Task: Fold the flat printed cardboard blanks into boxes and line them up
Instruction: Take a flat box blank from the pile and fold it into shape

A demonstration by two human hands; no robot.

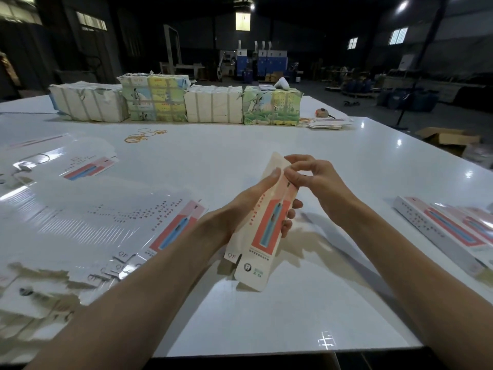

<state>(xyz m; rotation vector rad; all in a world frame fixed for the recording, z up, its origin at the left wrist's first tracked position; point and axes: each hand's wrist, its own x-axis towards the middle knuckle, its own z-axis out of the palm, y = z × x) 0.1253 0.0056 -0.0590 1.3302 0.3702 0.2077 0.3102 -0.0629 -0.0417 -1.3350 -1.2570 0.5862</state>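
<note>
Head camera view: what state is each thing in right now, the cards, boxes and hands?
Held box, partly formed, lower flaps unfolded.
Left hand, grips that box's middle.
Right hand, pinches its top end.
Flat blanks, unfolded, fanned out at left.
Finished boxes, folded, lying side by side at right.
Bundles, wrapped, in a row.

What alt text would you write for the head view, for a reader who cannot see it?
A person's left hand grips a half-folded printed box above a white table while the right hand pinches its upper end. Flat blanks lie spread at left, finished boxes at right, wrapped bundles behind.
</note>
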